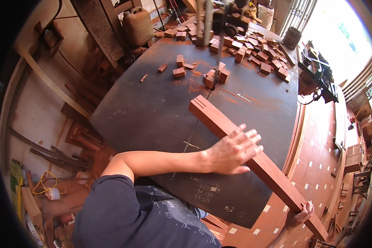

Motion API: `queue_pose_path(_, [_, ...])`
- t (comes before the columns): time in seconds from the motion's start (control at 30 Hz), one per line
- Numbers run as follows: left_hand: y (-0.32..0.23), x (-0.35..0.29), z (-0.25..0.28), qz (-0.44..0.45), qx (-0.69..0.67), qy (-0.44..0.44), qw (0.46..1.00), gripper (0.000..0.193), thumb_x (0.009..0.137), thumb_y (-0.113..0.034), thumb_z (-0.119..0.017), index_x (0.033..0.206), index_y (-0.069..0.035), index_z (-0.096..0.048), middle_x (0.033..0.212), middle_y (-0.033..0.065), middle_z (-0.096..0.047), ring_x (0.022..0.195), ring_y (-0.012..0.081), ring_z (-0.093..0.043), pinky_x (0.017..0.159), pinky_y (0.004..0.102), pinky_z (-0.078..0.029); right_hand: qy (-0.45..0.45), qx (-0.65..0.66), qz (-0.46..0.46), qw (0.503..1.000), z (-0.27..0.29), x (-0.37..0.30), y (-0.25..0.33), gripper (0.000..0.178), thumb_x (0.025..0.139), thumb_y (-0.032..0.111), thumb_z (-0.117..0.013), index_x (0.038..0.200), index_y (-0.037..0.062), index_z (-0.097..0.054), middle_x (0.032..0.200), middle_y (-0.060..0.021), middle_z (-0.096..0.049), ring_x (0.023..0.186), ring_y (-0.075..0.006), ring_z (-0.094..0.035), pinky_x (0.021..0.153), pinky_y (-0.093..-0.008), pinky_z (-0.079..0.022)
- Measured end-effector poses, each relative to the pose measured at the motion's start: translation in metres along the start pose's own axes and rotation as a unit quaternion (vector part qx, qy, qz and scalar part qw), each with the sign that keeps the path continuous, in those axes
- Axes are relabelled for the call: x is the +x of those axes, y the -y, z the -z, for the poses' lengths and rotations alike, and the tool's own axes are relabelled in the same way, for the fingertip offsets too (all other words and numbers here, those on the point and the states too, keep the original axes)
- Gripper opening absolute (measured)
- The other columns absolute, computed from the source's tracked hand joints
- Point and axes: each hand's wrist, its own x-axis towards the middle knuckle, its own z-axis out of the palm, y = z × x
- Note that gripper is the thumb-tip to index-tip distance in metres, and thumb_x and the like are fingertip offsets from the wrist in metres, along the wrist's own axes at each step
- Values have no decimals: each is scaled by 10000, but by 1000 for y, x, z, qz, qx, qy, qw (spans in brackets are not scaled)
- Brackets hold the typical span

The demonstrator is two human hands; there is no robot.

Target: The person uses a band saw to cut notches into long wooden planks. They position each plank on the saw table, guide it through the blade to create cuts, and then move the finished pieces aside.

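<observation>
A long reddish-brown wooden beam [273, 177] lies slantwise across the dark saw table [140, 115], its near end past the table's right edge. Slots are cut into its far end. My left hand [235, 151] rests over the beam's middle, fingers spread and stretched out. Around the near end is my right hand [304, 215], fingers wrapped on the wood and partly hidden by it. The upright bandsaw blade [220, 53] stands beyond the beam's far end, apart from it.
Small cut wooden blocks [265, 68] cover the far part of the table, several close to the blade. Orange sawdust [196, 84] surrounds them. A dirty jug [137, 27] stands at the back left. Tiled floor [310, 161] stretches along the right side.
</observation>
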Motion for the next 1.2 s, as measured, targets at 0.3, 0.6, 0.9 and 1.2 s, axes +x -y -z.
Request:
queue_pose_path(0.3, [46,-57,16,52,-10,114,992,748,863,-415,-844,1421,1,-572,1264,155,-638,1229,296,-599,1044,462,-464,10,-43,-10,999,-23,6,53,345,1016,338,-685,1122,63,-506,1363,-206,-629,1258,-425,-626,1220,-633,-365])
queue_pose_path(0.6, [78,-131,67,84,-12,67,994,724,784,-327,-911,1402,-98,-613,1329,104,-614,1271,284,-576,1042,451,-445,98,-43,-17,994,-46,34,87,489,936,181,-696,1409,76,-624,1373,-164,-624,1335,-370,-580,1239,-602,-339])
queue_pose_path(0.9, [121,-254,139,248,-96,-105,958,322,710,-55,-934,1007,-79,-811,999,62,-741,862,222,-723,708,329,-604,73,-13,-11,997,-50,51,105,502,939,122,-713,1431,72,-629,1379,-173,-637,1333,-375,-589,1207,-554,-382])
queue_pose_path(1.2, [114,-270,122,290,-132,-141,937,94,840,19,-822,907,-30,-779,902,121,-787,814,267,-779,679,345,-620,105,-109,-200,968,-27,66,141,749,894,152,-775,1565,75,-452,1458,-149,-579,1282,-366,-607,1163,-501,-425])
